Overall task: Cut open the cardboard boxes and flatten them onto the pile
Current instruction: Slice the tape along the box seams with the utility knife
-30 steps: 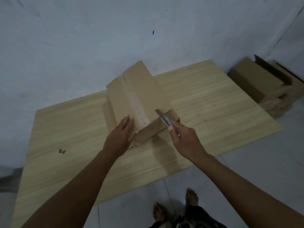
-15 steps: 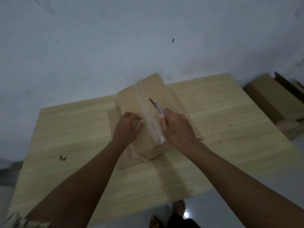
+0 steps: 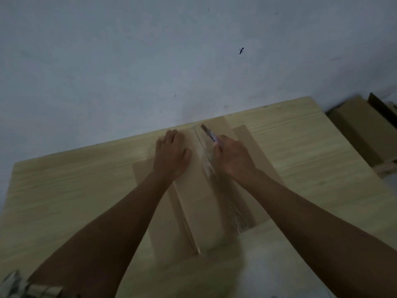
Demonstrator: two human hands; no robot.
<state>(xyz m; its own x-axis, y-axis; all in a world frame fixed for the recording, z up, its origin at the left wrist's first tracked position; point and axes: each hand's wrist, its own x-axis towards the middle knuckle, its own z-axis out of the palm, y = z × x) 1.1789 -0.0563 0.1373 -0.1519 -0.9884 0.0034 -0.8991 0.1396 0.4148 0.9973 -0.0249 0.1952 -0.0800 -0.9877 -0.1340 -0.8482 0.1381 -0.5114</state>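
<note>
The cardboard box [image 3: 199,201] lies at frame centre on the wooden table [image 3: 75,186], atop flattened cardboard [image 3: 247,138]. Left hand [image 3: 171,153] rests on its upper-left part; right hand [image 3: 234,155] with knife [image 3: 209,134] lies just right of it. More boxes [image 3: 361,130] sit at the right edge.

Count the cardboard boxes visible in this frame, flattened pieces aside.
2, possibly more. One cardboard box lies on the wooden table under both hands; another box sits on the floor at the right edge, with others perhaps hidden behind it or cut off by the frame.

Boxes [image 3: 363,134] cut off at right edge
</note>
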